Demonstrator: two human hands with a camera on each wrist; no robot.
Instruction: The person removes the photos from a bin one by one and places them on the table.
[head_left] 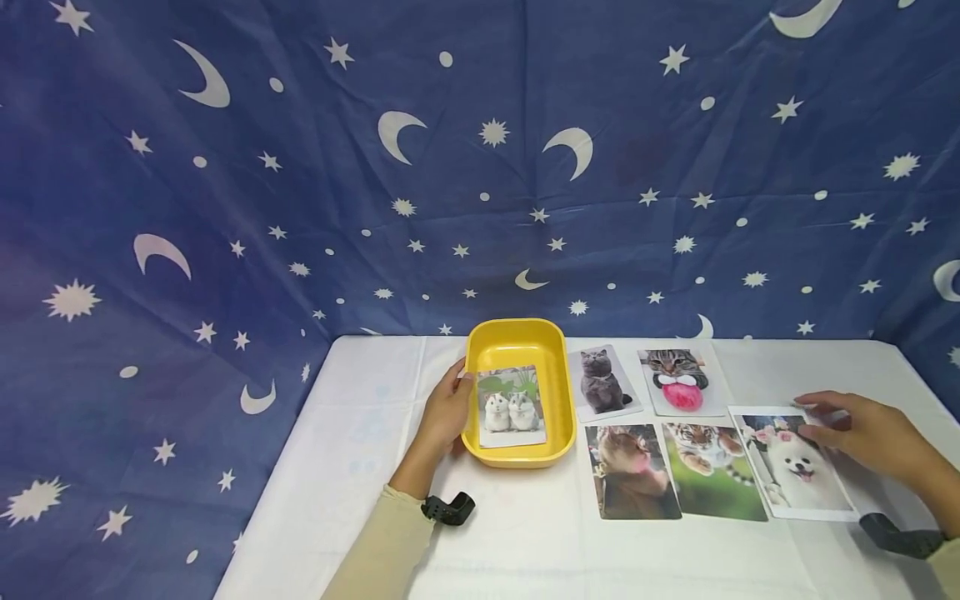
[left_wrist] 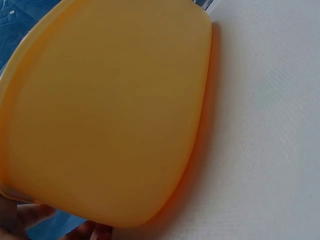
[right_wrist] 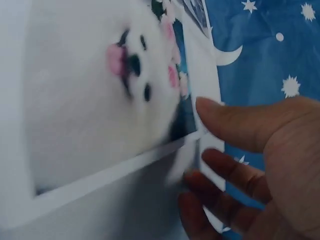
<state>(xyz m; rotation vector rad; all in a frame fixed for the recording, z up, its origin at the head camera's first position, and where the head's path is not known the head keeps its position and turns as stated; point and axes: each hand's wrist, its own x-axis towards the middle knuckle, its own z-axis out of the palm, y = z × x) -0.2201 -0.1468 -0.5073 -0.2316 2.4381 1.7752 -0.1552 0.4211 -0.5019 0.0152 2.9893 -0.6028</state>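
Observation:
My left hand grips the left side of a yellow tray, its thumb over the rim. In the left wrist view, the tray's underside fills much of the frame. A photo card of two hamsters lies in the tray. At the far right, my right hand is at the upper right corner of a white-bordered dog photo card. In the right wrist view, the thumb is close to the card's corner, with a gap between it and the loosely bent fingers.
A grey cat card and a tabby card lie in the back row. In front of them are a brown animal card and a tiger card. A blue star-and-moon cloth hangs behind the white table.

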